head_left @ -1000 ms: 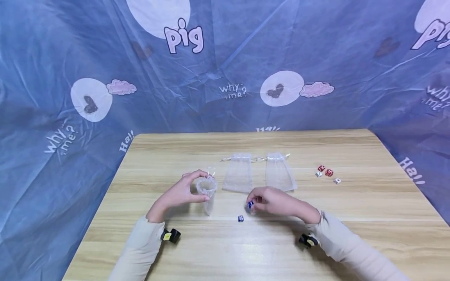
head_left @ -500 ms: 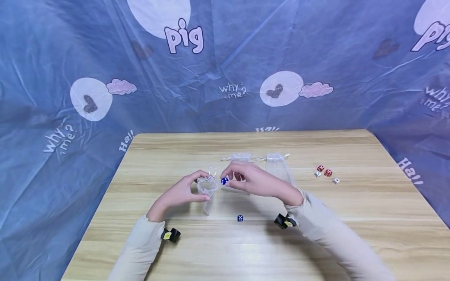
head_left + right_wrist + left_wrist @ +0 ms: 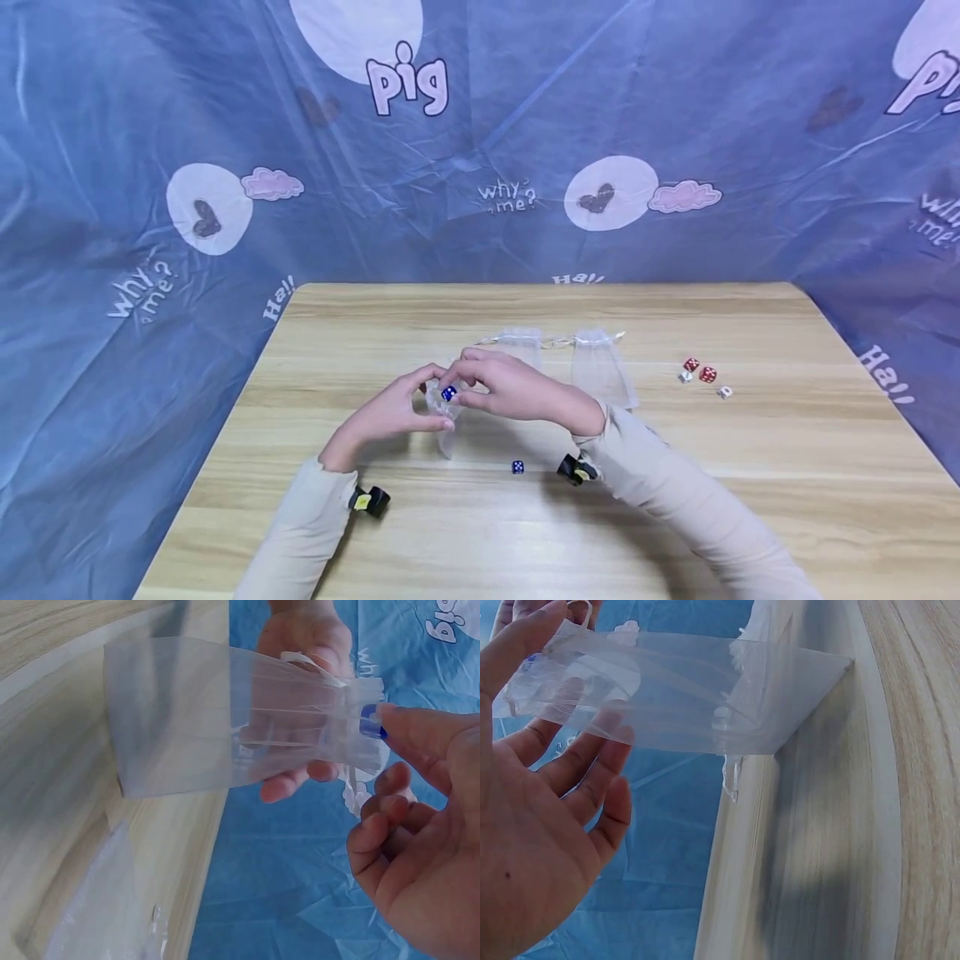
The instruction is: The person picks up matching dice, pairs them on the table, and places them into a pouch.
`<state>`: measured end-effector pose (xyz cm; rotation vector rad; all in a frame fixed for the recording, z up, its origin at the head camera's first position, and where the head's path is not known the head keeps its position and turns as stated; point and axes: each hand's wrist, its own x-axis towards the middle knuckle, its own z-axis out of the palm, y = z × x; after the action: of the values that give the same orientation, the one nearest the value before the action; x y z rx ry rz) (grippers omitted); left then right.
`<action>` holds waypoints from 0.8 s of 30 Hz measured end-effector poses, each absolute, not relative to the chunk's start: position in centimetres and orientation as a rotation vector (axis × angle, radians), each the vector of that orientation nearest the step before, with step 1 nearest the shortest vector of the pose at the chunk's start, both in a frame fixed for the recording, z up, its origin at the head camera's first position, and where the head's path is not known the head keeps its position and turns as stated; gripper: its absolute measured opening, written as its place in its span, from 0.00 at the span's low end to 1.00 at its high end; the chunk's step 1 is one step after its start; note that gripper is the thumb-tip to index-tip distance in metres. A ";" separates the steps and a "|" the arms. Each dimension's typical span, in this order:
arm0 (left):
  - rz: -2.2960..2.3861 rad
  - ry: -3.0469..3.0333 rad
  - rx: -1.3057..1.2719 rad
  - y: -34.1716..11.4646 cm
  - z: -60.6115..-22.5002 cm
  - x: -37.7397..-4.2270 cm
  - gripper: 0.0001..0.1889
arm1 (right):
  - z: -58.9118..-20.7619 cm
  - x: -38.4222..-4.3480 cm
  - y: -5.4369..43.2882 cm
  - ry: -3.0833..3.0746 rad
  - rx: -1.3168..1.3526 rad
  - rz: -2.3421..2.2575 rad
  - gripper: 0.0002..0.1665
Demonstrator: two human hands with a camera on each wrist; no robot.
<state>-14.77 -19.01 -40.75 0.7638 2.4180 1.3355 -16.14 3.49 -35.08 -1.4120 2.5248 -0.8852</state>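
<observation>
**Fingers of your right hand (image 3: pixel 513 383) pinching a blue die (image 3: pixel 448 393) at the mouth of a sheer bag (image 3: pixel 172 720)**

Your right fingertips are closing down narrow on the die, leaving no gap beyond its width, while the other fingers of that hand are curling loosely underneath. Your left hand (image 3: pixel 390 412) is gripping the bag near its gathered mouth: thumb and fingers are curving round it from about nine o'clock, standing only as far apart as the mouth. The bag is hanging upright below that grip; whether its bottom edge is touching the table (image 3: pixel 315 333), you cannot tell. The die is sitting right at the mouth, and you cannot tell whether it is inside the rim.

Taking the bag as the clock's centre and the table's far edge as twelve, a second blue die (image 3: pixel 517 467) is lying between four and five o'clock. One flat bag (image 3: pixel 528 348) is lying at two o'clock, partly behind your right hand, and another flat bag (image 3: pixel 602 375) is lying near three. Farther out toward three, two red dice (image 3: pixel 708 375) and two white dice (image 3: pixel 724 392) are lying in a loose group.
</observation>
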 end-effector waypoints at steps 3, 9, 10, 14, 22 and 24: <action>1.358 2.395 0.759 -18.9 -40.8 -14.9 0.24 | -35.3 -16.2 3.5 2.527 -1.397 -0.898 0.13; 1.398 2.355 0.736 -18.8 -41.0 -14.9 0.19 | -35.5 -15.9 4.5 2.519 -1.328 -1.029 0.12; 1.403 2.350 0.730 -18.8 -41.0 -14.9 0.19 | -35.6 -15.9 4.9 2.510 -1.304 -1.058 0.12; 1.414 2.345 0.729 -18.7 -41.0 -14.8 0.19 | -36.7 -15.3 6.7 2.458 -1.207 -1.103 0.13; 1.399 2.361 0.754 -18.8 -40.9 -14.7 0.22 | -40.4 -13.9 9.2 2.346 -1.154 -0.971 0.19; 1.386 2.368 0.761 -18.8 -40.8 -14.7 0.23 | -41.1 -13.6 9.5 2.314 -1.139 -0.960 0.20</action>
<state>-14.73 -18.79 -40.82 0.7607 2.3678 1.3859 -13.61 9.55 -41.07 -1.1391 2.3138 -0.9600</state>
